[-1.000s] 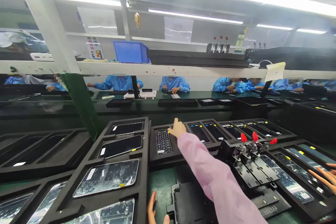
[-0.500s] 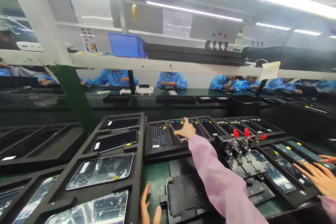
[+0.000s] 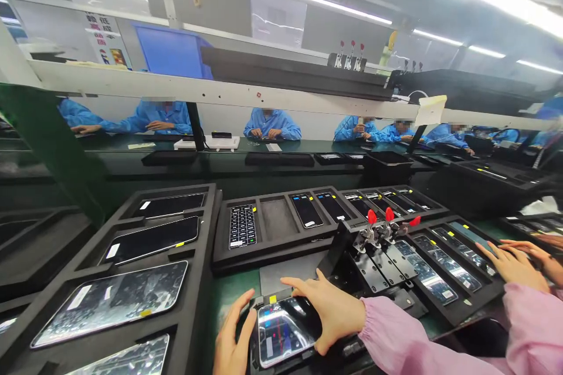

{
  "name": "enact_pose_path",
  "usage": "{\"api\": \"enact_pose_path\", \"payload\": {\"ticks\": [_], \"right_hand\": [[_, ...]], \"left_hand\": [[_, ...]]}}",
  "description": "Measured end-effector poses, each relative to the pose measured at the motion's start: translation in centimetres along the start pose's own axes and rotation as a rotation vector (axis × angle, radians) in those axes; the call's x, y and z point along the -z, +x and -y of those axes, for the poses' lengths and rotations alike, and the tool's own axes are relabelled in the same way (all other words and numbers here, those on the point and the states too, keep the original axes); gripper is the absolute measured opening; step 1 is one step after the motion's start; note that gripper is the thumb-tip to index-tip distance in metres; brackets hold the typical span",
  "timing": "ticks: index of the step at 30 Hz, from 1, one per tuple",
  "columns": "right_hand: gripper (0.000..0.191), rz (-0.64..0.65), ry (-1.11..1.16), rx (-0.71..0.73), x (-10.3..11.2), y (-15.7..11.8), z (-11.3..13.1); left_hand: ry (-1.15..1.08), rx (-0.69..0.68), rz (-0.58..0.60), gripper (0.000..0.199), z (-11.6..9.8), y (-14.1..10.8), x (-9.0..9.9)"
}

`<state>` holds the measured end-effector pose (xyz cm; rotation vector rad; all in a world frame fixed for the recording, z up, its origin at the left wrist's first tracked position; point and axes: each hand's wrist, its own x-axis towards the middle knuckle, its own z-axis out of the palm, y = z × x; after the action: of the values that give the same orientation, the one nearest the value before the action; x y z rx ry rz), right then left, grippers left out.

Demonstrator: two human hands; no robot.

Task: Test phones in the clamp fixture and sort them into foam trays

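My right hand point(image 3: 332, 307), in a pink sleeve, spans a phone point(image 3: 288, 331) with a lit reflective screen and a yellow tab. Its fingers are at the far edge and its thumb at the near one. The phone lies over a black fixture point(image 3: 316, 357) at the bottom middle. Beside the phone's left end is my left hand point(image 3: 233, 334), thumb and fingers apart; whether it touches the phone or fixture is hard to tell. Behind them, a black foam tray point(image 3: 275, 220) holds several phones and has a bare slot second from left.
Large tablets lie in a foam tray point(image 3: 200, 281) on the left. Red-tipped toggle clamps point(image 3: 380, 231) stand right of my right hand. A co-worker's hand point(image 3: 516, 263) rests near another phone tray point(image 3: 461, 281). A white shelf beam point(image 3: 285, 96) crosses above; workers in blue sit beyond.
My right hand has lifted the phone from the second slot of the back tray and brought it near, over the fixture. The view has shifted right.
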<state>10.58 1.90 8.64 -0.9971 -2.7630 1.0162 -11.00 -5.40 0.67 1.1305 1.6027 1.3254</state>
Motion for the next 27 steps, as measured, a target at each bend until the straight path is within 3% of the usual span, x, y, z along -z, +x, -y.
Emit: {"api": "enact_pose_path", "payload": {"ticks": [5, 10, 15, 18, 20, 22, 25, 27], "right_hand": [[0.115, 0.047, -0.009, 0.033, 0.6, 0.6, 0.0], [0.124, 0.03, -0.096, -0.023, 0.2, 1.2, -0.3], [0.133, -0.003, -0.249, -0.123, -0.3, 2.3, 0.5], [0.128, -0.043, -0.278, -0.093, 0.1, 1.1, 0.9], [0.119, -0.15, -0.208, -0.019, 0.9, -0.7, 1.1], [0.103, -0.345, -0.086, 0.036, 2.3, -3.0, 1.1], [0.064, -0.761, 0.023, 0.01, 5.0, -6.2, 0.8], [0.039, -1.067, -0.019, -0.035, 7.0, -7.5, 0.1]], "left_hand": [[0.077, 0.048, 0.103, 0.043, -1.2, 1.8, -0.5], [0.088, 0.067, 0.133, 0.044, -0.9, 2.2, -0.7], [0.262, -0.029, 0.142, 0.039, -1.4, 2.4, -1.0], [0.312, -0.088, 0.169, 0.031, -2.3, 2.7, -1.6], [0.335, -0.137, 0.189, 0.026, -2.7, 2.8, -2.4], [0.353, -0.183, 0.196, 0.025, -2.9, 2.9, -3.5], [0.361, -0.245, 0.207, 0.025, -3.0, 2.6, -5.5], [0.347, -0.298, 0.244, 0.025, -3.2, 2.3, -6.9]]}}
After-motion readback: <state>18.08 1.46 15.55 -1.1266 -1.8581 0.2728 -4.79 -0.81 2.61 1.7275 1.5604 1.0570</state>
